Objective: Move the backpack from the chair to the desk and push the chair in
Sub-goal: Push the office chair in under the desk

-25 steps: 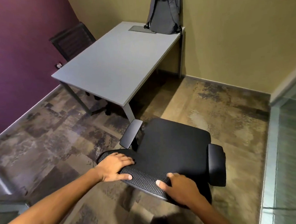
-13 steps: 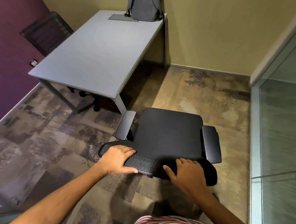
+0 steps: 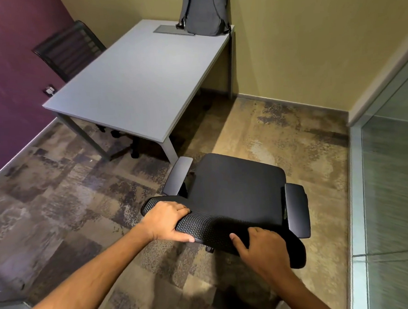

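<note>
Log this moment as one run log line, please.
step: push chair in | backpack: on desk, against wall | left hand, right hand: gripping chair backrest top | chair: not yet under desk

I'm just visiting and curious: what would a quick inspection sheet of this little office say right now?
Surface: grey desk, top bare except at its far end.
Job's things: grey backpack stands upright on the desk's far corner, leaning on the wall; black chair stands out on the floor, clear of the desk, seat empty.
Clutter: flat grey panel in the desktop beside the backpack.
Grips: left hand and right hand both closed on the top of the chair's mesh backrest.
Cables: nothing seen; a small wall socket sits by the desk.
Surroundings: second dark chair on the desk's far side, purple wall, yellow wall, glass partition, patterned carpet.
</note>
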